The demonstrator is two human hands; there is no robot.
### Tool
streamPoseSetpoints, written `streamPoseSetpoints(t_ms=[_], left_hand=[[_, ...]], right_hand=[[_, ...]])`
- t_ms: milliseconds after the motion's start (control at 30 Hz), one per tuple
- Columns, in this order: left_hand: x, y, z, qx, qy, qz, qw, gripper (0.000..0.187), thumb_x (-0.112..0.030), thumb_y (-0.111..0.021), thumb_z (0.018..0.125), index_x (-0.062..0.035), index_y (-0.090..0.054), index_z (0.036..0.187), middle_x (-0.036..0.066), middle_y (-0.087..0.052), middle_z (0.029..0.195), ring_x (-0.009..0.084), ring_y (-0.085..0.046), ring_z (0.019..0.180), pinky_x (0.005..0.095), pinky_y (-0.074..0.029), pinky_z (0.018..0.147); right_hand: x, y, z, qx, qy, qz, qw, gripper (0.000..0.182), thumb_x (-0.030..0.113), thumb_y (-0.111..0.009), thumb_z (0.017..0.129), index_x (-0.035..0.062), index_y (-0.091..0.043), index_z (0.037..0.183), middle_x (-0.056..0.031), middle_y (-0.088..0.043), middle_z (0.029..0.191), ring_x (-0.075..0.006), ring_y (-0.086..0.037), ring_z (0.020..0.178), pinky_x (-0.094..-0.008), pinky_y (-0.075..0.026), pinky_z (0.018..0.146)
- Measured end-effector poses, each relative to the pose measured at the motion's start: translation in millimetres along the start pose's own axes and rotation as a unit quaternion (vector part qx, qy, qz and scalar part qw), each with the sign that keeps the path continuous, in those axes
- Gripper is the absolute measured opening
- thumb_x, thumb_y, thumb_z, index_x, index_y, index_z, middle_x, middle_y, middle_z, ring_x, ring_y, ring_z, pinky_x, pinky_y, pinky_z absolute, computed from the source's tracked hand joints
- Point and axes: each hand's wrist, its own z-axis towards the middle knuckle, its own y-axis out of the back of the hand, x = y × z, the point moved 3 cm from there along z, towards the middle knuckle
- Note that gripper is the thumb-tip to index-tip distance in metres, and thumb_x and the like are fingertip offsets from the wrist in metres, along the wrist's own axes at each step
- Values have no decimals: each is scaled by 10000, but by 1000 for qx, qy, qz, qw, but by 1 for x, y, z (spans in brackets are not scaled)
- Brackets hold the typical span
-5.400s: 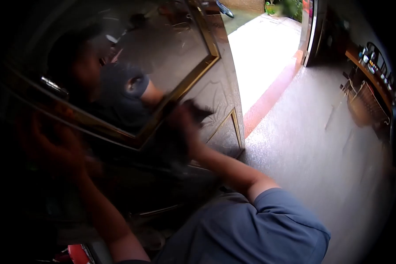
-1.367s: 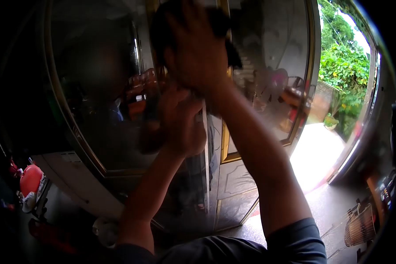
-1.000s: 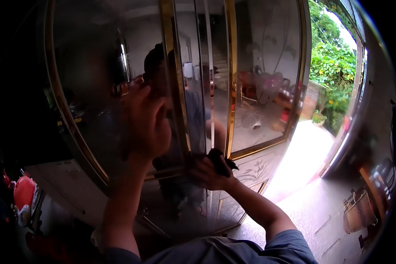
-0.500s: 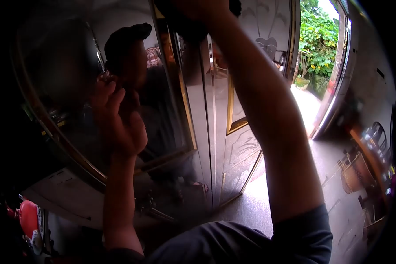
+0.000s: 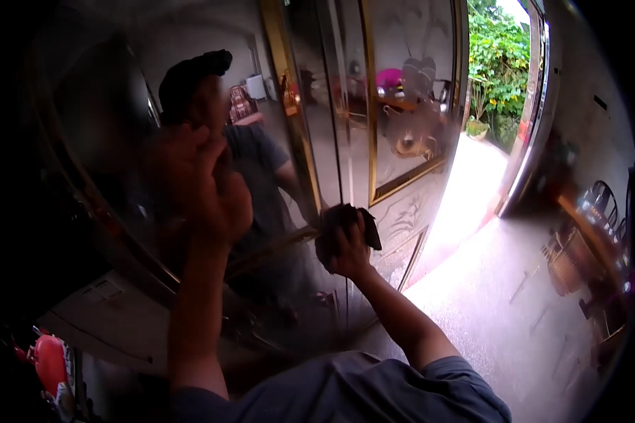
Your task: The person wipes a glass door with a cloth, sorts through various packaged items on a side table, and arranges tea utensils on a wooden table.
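Indoors, right in front of me, a person in a dark grey-blue shirt (image 5: 331, 391) works at a tall, glossy door (image 5: 416, 194) with gold-coloured trim (image 5: 283, 70). Their right hand (image 5: 351, 255) holds a dark cloth (image 5: 371, 229) flat against the door, fingers spread over the bunched fabric. The cloth sits close to the upright seam between two leaves, just beside the lower corner of the gold trim on the right-hand leaf.

The left hand (image 5: 208, 183) is raised before the dark, mirror-like pane (image 5: 261, 225), loosely open with fingers a little bent; I cannot tell whether it touches the surface. Behind it, the pane gives back a reflection (image 5: 197, 81) — a figure in a dark cap, one arm lowered toward the cloth.

Etched leaf shapes (image 5: 406, 215) mark the pale lower part of the right-hand leaf. Beyond that, bright daylight comes through a doorway, with green foliage (image 5: 501, 77) and a potted plant (image 5: 477, 130) outside. Farther right, a woven basket (image 5: 570, 268) stands by a wooden table (image 5: 573, 211) on the grey floor (image 5: 473, 310). Low on the left — a rounded red object (image 5: 51, 361), partly in shadow.
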Motion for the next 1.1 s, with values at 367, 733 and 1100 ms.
streamPoseSetpoints(t_ms=[367, 733, 1100], left_hand=[[-3, 45, -35, 26, 12, -6, 1000, 376, -244, -504, 978, -28, -553, 1282, 213, -515, 1376, 411, -474, 1322, 532, -410, 1077], [-10, 102, -104, 14, 133, 15, 991, 383, -188, -556, 947, -48, -537, 1303, 214, -453, 1421, 412, -483, 1307, 475, -469, 1039], [-17, 124, -134, 110, 170, -54, 978, 367, -28, -666, 781, -9, -622, 1145, 216, -548, 1299, 442, -507, 1291, 509, -460, 1048]], right_hand=[[78, 77, 299, -125, 128, -81, 980, 729, 382, -541, 900, 94, -357, 1544, -279, -269, 1584, -488, -261, 1461, -576, -328, 1147], [177, 11, 234, 3, 259, -48, 965, 700, 410, -689, 793, 196, -527, 1440, -104, -324, 1612, -287, -282, 1505, -592, -341, 1119], [98, 41, 257, 49, 375, -96, 921, 685, 489, -586, 863, 247, -474, 1494, -118, -363, 1583, -342, -367, 1450, -577, -260, 1166]])
